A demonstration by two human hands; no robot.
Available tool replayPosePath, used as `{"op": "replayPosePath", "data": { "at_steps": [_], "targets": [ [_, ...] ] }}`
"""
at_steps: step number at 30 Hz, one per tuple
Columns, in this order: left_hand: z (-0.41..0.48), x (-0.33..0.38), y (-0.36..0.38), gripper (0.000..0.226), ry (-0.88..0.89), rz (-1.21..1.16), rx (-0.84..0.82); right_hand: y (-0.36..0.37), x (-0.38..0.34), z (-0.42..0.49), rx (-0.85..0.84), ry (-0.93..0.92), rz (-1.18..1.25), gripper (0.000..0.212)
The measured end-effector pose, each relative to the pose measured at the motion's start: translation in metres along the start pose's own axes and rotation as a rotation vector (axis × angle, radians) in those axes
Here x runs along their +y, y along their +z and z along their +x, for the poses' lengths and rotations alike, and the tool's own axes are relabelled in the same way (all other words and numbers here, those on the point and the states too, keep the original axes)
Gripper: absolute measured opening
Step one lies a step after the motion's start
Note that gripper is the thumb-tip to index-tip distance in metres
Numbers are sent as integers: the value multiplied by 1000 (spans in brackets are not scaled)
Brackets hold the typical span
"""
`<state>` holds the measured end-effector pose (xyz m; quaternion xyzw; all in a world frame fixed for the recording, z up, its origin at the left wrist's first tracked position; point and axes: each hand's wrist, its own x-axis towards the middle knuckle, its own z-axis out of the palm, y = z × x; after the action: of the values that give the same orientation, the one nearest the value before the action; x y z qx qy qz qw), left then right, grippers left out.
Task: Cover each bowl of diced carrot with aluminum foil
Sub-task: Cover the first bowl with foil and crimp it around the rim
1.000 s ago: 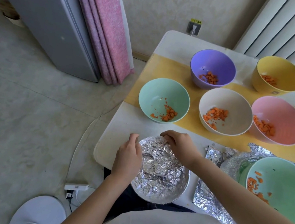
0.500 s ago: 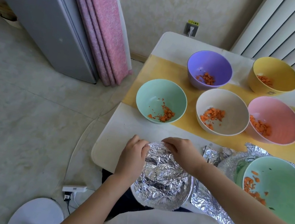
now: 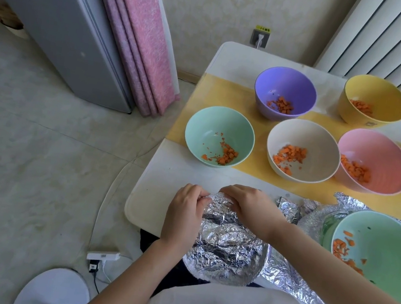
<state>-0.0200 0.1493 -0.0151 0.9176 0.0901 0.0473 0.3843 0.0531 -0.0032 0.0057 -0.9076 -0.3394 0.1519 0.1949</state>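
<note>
Foil (image 3: 228,248) hides one bowl directly beneath our fingers (image 3: 199,195), at the desk (image 3: 160,177) edge. Our left hand (image 3: 182,215) and right hand (image 3: 248,208) pinch its far rim, curled tight. We judge crimping is underway; next, press around the remaining rim.

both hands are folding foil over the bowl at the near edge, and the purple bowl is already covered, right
No: the head view shows the purple bowl uncovered, diced carrot visible inside. The rest holds: left hand and right hand grip the foil at the near edge.
</note>
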Motion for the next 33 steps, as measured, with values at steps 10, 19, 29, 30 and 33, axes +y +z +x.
{"op": "replayPosePath", "data": {
  "at_steps": [10,19,29,30,33],
  "targets": [
    [0,2,0,8,24,-3,-5,1,0,5,-7,-80,20,33],
    [0,-5,-1,15,22,-10,-45,5,-1,4,27,-92,35,33],
    [1,2,-1,18,7,68,-14,6,0,17,-131,16,81,28],
    [1,2,-1,18,5,69,-21,7,1,19,-145,19,72,27],
    [1,2,-3,18,-16,61,-38,9,1,22,-164,22,75,28]
  ]
}}
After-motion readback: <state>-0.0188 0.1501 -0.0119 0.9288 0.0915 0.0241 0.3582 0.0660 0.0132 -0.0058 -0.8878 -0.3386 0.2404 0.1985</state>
